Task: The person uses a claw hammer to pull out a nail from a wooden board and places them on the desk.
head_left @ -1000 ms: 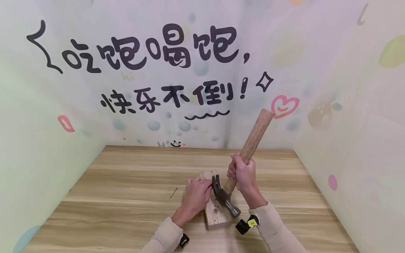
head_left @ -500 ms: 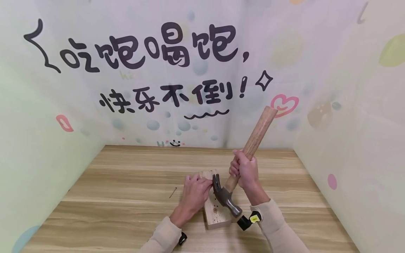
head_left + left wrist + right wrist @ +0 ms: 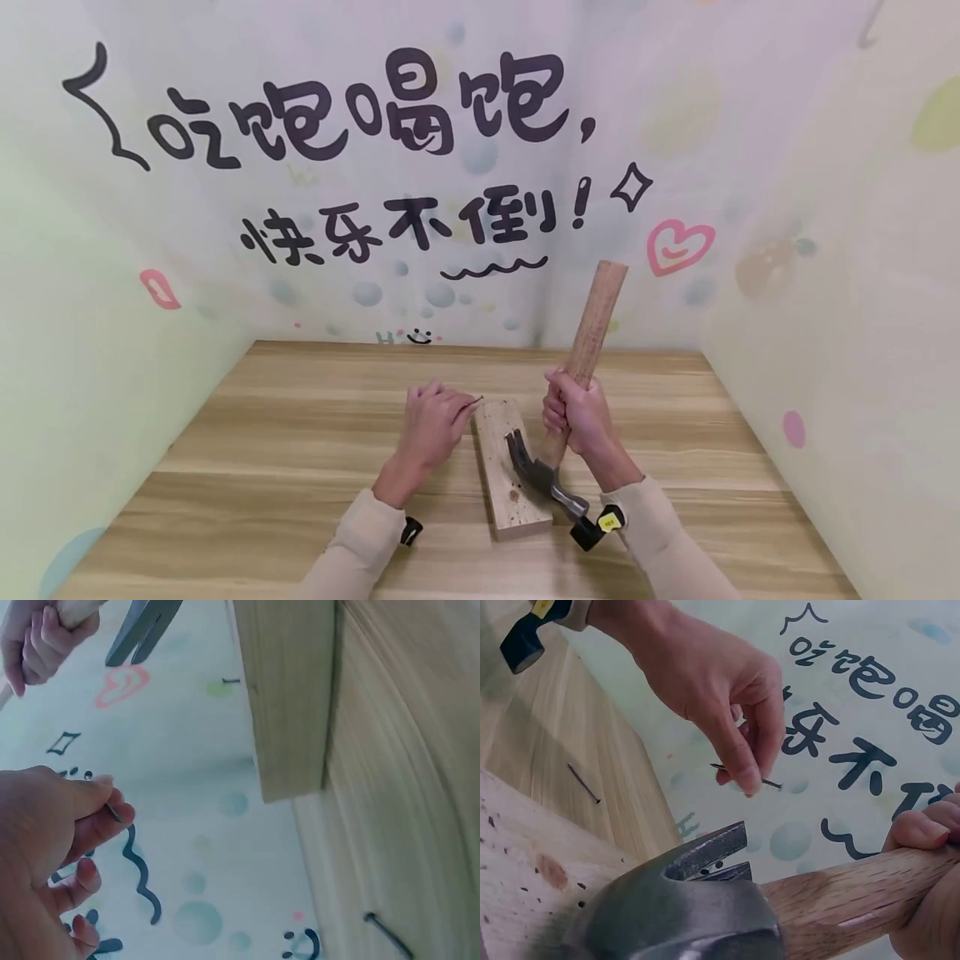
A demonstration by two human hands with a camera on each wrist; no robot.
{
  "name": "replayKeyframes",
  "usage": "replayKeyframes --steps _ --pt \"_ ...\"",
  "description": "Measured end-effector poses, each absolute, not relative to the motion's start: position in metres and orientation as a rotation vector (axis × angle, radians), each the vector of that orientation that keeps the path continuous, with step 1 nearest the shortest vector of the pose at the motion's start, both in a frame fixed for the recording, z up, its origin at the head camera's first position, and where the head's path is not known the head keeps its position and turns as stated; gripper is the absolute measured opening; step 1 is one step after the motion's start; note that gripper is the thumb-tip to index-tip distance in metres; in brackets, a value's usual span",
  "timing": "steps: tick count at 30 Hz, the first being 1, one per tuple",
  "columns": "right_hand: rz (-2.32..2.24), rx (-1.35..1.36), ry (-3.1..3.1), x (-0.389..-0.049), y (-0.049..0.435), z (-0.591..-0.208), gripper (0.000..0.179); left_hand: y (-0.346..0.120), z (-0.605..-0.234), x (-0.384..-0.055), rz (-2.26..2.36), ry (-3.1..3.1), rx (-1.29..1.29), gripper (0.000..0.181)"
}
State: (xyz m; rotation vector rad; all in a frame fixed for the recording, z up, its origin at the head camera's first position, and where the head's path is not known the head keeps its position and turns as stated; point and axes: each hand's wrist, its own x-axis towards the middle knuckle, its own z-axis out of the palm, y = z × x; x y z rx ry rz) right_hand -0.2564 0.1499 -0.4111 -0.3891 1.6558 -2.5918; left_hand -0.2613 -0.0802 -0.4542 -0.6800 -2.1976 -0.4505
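Observation:
In the head view my left hand [image 3: 435, 427] is raised just left of the wooden block [image 3: 497, 487], pinching a nail [image 3: 771, 784] between thumb and fingertips. My right hand [image 3: 577, 412] grips the wooden handle of a claw hammer [image 3: 597, 321], close to its head. The handle slants upward; the head, claw towards the block, overlaps the block's right side in this view. Small dark holes and a knot mark the block's top. From that face, a short dark nail shank [image 3: 231, 680] juts out in the left wrist view.
A second nail [image 3: 583, 783] lies on the wood-grain table [image 3: 247, 500] left of the block, hidden behind my left hand in the head view. Printed fabric walls [image 3: 810, 333] stand at the back and both sides.
My left hand has come off the block and moved left and away from me, and a pinched nail now shows. The hammer has dropped slightly, its handle more upright.

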Motion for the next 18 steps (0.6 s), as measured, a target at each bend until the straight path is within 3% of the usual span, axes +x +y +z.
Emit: replayKeyframes --steps 5,18 --pt "-2.527 -0.434 1.717 -0.257 0.149 -0.413 0.034 -0.098 -0.460 -0.265 -0.460 -2.367 -0.581 0.003" --pt "-2.432 -0.527 1.804 -0.257 0.142 -0.411 0.028 -0.143 -0.478 -0.268 -0.290 -2.732 -0.453 0.027"
